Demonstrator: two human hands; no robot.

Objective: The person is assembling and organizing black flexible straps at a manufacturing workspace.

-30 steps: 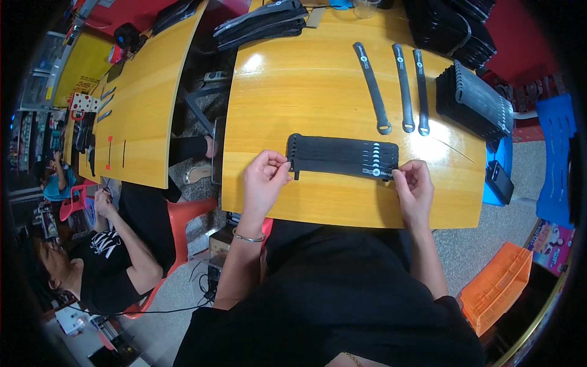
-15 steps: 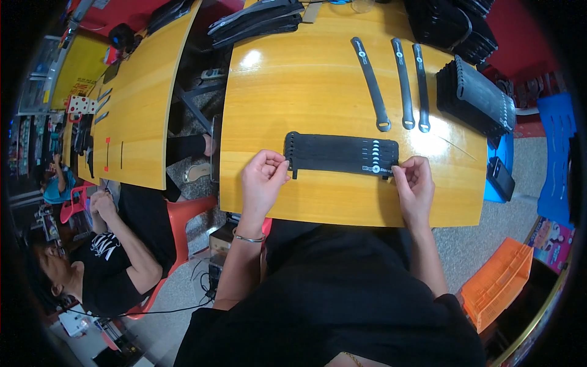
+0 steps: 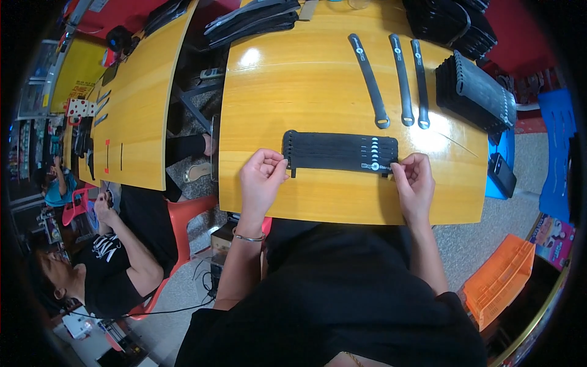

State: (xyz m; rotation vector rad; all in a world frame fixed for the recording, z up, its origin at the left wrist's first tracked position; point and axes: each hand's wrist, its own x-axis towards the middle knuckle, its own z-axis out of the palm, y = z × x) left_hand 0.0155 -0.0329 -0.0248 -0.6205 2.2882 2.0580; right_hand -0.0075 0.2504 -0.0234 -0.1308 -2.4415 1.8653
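Left hand point(image 3: 262, 177) and right hand point(image 3: 414, 181) pinch the ends of the black strap bundle point(image 3: 340, 152), squaring it on the desk point(image 3: 306, 79) (next move likely needs even edges).

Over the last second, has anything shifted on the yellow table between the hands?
Barely. The left hand and right hand keep pinching the two ends of the row of black straps, which lies flat where it was. The three loose straps and the black stack have not moved.
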